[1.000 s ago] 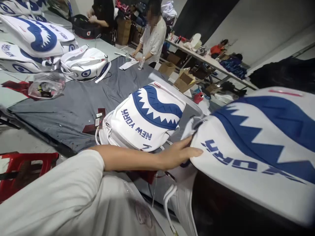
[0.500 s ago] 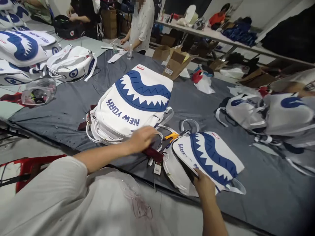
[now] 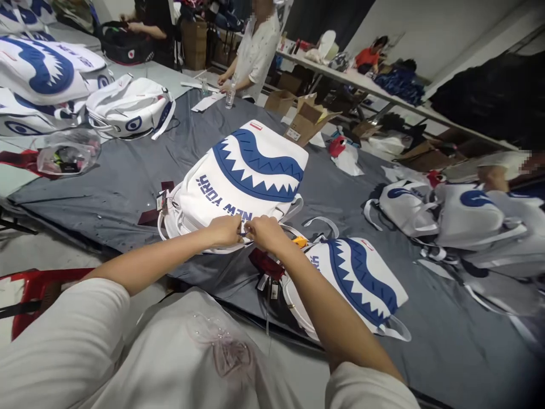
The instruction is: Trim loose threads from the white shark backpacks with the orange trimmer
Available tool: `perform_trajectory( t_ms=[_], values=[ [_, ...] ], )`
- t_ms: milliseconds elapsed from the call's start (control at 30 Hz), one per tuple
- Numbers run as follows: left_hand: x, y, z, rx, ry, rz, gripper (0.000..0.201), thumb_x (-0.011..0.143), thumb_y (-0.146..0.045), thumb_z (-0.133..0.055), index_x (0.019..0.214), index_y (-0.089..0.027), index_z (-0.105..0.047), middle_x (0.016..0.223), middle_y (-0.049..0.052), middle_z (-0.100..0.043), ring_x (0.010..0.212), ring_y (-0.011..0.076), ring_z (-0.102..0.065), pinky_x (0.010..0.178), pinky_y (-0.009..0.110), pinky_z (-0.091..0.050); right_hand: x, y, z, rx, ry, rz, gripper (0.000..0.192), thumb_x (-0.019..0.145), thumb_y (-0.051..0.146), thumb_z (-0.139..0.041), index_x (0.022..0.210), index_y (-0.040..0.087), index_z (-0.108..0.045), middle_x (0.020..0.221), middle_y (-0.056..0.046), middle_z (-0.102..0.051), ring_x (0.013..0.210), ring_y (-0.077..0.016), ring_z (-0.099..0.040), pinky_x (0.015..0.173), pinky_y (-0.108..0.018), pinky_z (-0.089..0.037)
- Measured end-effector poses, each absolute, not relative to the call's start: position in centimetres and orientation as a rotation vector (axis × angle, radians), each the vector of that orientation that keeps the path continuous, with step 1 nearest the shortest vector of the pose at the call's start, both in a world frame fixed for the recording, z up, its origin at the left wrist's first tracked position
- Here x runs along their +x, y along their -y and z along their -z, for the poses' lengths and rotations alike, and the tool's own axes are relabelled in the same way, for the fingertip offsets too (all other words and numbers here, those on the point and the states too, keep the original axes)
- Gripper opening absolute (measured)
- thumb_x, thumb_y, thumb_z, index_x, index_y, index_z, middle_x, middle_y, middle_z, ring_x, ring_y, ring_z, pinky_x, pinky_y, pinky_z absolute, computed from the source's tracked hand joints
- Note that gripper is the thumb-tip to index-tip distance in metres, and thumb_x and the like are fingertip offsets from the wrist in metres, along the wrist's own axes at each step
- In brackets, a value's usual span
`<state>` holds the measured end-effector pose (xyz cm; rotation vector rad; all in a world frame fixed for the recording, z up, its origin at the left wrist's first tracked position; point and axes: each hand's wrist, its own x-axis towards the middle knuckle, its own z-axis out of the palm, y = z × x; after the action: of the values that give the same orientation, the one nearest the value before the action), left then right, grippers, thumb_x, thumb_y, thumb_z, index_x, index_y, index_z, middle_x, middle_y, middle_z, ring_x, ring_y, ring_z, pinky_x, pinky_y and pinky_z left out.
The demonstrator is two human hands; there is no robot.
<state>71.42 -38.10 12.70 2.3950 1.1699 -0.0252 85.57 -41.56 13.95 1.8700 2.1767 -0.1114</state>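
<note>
A white backpack [image 3: 259,153] with a blue shark-mouth print and "NEW YORK" lettering lies in front of me on the dark cloth. At its near edge, my left hand [image 3: 226,231] is closed, fingers pinching the edge below the lettering. My right hand [image 3: 266,233] meets it there, also closed on that edge; the small part between the fingertips is hidden. To the right lies a second matching backpack [image 3: 361,278], partly behind my right forearm. An orange-handled tool [image 3: 300,242] rests between the two bags, beside a dark red strap [image 3: 266,264] and a hang tag [image 3: 275,291].
White backpacks [image 3: 42,68] are piled at the far left, near a clear plastic bag [image 3: 70,152]. More bags [image 3: 468,210] lie at the right by another person. A carton [image 3: 309,122] and a bottle [image 3: 230,96] stand at the back, where a person [image 3: 258,51] works.
My right hand has let go of the right-hand backpack and moved left to the middle one, beside my left hand. The right backpack's raised front now lies flatter.
</note>
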Motion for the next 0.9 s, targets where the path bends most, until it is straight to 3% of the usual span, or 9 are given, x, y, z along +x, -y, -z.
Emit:
perform_trajectory(
  t_ms=[133, 300, 467, 667, 767, 900],
  values=[
    [70.0, 38.7, -11.7, 2.454, -1.152, -0.097, 0.031, 0.083, -0.035, -0.066, 0.108, -0.019, -0.060, 0.106, 0.009, -0.072, 0.102, 0.0278, -0.067, 0.080, 0.034, -0.050, 85.1, 40.3, -14.3, 1.811, -2.092, 0.169, 0.018, 0.086, 0.023, -0.060, 0.098, 0.022, -0.073, 0.100, -0.009, -0.072, 0.097, -0.0263, -0.062, 0.081, -0.036, -0.037],
    [69.8, 38.5, -10.6, 2.487, -1.120, -0.190, 0.021, 0.091, -0.032, -0.051, 0.097, -0.019, -0.066, 0.100, 0.010, -0.073, 0.099, 0.0277, -0.068, 0.081, 0.036, -0.050, 85.6, 41.3, -12.8, 1.820, -2.203, 0.012, 0.024, 0.092, 0.020, -0.045, 0.102, 0.015, -0.066, 0.105, -0.014, -0.068, 0.102, -0.0269, -0.058, 0.081, -0.035, -0.037],
    [70.7, 37.1, -11.3, 2.382, -1.088, -0.167, 0.015, 0.086, -0.032, -0.059, 0.089, -0.020, -0.069, 0.102, 0.009, -0.073, 0.100, 0.0271, -0.067, 0.079, 0.033, -0.047, 87.7, 43.1, -9.8, 2.417, -2.648, -0.109, 0.015, 0.088, 0.022, -0.048, 0.089, 0.016, -0.062, 0.094, -0.011, -0.067, 0.095, -0.0248, -0.059, 0.087, -0.038, -0.042],
    [73.1, 37.4, -13.1, 2.334, -1.002, -0.214, 0.027, 0.080, -0.046, -0.067, 0.087, -0.021, -0.063, 0.097, 0.006, -0.071, 0.092, 0.0243, -0.065, 0.070, 0.029, -0.044, 88.4, 43.8, -8.0, 3.357, -2.908, 0.400, 0.018, 0.084, 0.037, -0.056, 0.087, 0.019, -0.060, 0.092, -0.007, -0.066, 0.088, -0.0201, -0.062, 0.081, -0.035, -0.049],
    [73.7, 37.6, -13.2, 2.337, -1.046, -0.236, 0.024, 0.078, -0.040, -0.071, 0.086, -0.020, -0.061, 0.092, 0.004, -0.069, 0.086, 0.0220, -0.064, 0.067, 0.027, -0.043, 88.3, 43.6, -8.1, 3.374, -2.988, 0.463, 0.017, 0.083, 0.035, -0.058, 0.085, 0.019, -0.061, 0.091, -0.007, -0.065, 0.088, -0.0192, -0.061, 0.080, -0.033, -0.049],
    [74.0, 36.4, -13.6, 2.082, -0.917, -0.190, 0.021, 0.079, -0.034, -0.068, 0.071, -0.020, -0.055, 0.062, -0.003, -0.058, 0.058, 0.0130, -0.053, 0.056, 0.024, -0.037, 88.0, 44.0, -8.0, 3.382, -2.982, 0.267, 0.016, 0.085, 0.033, -0.056, 0.086, 0.018, -0.062, 0.090, -0.006, -0.064, 0.085, -0.0190, -0.060, 0.080, -0.033, -0.048]
  ],
)
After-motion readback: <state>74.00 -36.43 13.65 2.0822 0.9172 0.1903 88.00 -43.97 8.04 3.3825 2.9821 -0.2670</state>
